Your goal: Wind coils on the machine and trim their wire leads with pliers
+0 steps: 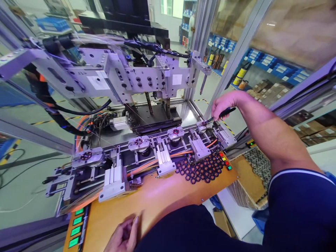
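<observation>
My right hand point(222, 104) is closed around a black-handled tool point(227, 112) at the far right end of the machine. The tool's tip meets the clamp fixture point(204, 126) there, though the exact contact is too small to make out. More fixtures stand in the row to the left: one point(175, 133), another point(139, 141) and a third point(88, 156), each with a dark round part on top. Low in the view, my left hand point(123, 233) is by the orange tabletop point(152, 199), fingers loosely curled and thumb apart, with nothing visible in it.
Many black ring parts point(201, 168) lie on the tabletop's right side, beside small coloured buttons point(225, 161). Green buttons point(76, 231) line the left edge. A metal crossbeam point(131, 78) with cables hangs above the fixtures. A carton point(248, 182) of small parts stands right.
</observation>
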A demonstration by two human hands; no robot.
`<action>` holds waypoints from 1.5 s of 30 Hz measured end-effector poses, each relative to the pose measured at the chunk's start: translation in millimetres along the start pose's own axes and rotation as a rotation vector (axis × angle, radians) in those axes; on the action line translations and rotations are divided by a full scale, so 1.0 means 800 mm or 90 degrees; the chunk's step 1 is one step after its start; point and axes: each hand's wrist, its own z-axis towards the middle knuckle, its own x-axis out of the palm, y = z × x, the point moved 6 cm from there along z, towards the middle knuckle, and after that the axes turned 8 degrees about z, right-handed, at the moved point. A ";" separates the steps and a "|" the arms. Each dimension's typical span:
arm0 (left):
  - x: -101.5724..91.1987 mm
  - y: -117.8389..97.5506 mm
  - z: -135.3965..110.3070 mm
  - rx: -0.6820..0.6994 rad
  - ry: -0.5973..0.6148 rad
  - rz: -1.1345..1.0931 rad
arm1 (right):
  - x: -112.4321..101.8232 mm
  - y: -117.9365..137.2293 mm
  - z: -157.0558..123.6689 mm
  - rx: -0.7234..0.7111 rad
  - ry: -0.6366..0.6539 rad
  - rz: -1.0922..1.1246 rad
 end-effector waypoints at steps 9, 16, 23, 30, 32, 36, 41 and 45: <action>0.002 -0.001 -0.002 0.037 0.019 0.033 | -0.002 -0.009 0.017 -0.001 0.002 0.035; 0.005 -0.002 -0.003 -0.006 0.056 0.025 | 0.000 -0.005 0.022 -0.041 0.022 0.018; -0.003 -0.013 0.002 0.059 0.007 0.031 | 0.050 0.050 -0.049 -0.291 0.054 0.099; -0.002 -0.052 0.011 0.188 0.078 0.026 | 0.311 0.113 -0.089 -0.625 0.216 0.426; 0.008 -0.059 0.007 0.212 0.123 0.013 | 0.391 0.107 -0.048 -0.559 0.205 0.522; 0.030 -0.077 -0.004 0.270 0.197 -0.021 | 0.482 0.095 0.025 -0.501 0.105 0.518; 0.043 -0.090 -0.008 0.255 0.228 -0.024 | 0.481 0.069 0.053 -0.491 -0.088 0.419; 0.045 -0.082 -0.009 0.212 0.224 -0.031 | 0.470 0.059 0.047 -0.512 -0.197 0.290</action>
